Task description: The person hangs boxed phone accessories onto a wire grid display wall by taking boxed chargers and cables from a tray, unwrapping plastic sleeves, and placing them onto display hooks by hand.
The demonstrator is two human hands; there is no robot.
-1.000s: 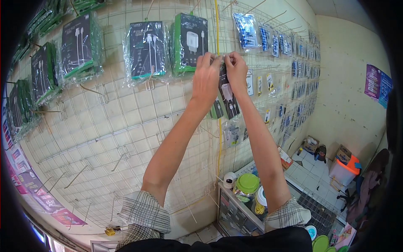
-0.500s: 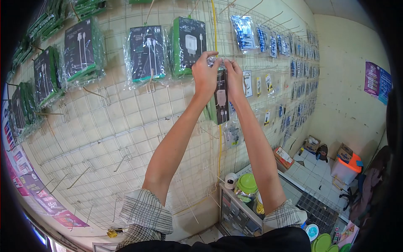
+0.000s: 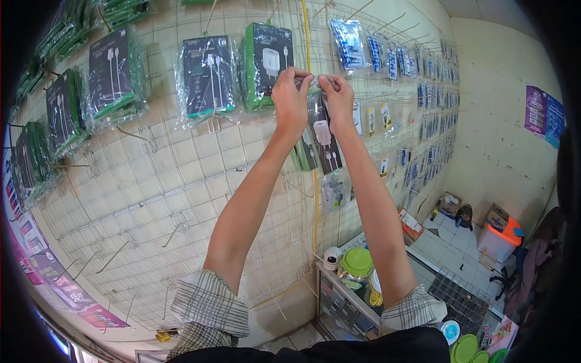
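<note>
Both hands are raised against the wire wall rack, close together. My left hand [image 3: 292, 103] is closed, thumb and fingertips pinching the clear plastic top of a package. My right hand [image 3: 338, 101] pinches the same plastic from the right side. Below the fingers hangs a dark charger box [image 3: 324, 136] with a white charger pictured on it, slightly tilted. A second dark and green box [image 3: 306, 151] is partly behind it on the left. Left of my left hand hangs a larger green-edged charger box [image 3: 269, 63] in plastic.
Bagged cable boxes [image 3: 209, 75] hang on the wire grid [image 3: 175, 199], whose hooks stick out. Blue packages [image 3: 348, 45] hang to the right. Below stand a glass counter [image 3: 345, 296], a white camera [image 3: 331, 258] and a green-lidded jar [image 3: 357, 263]. An orange-lidded bin [image 3: 499, 239] is on the floor.
The held charger box swung upright, then tilted again with its lower end to the right. My hands shifted slightly left and up since the middle frame, and the second box shows more at its left.
</note>
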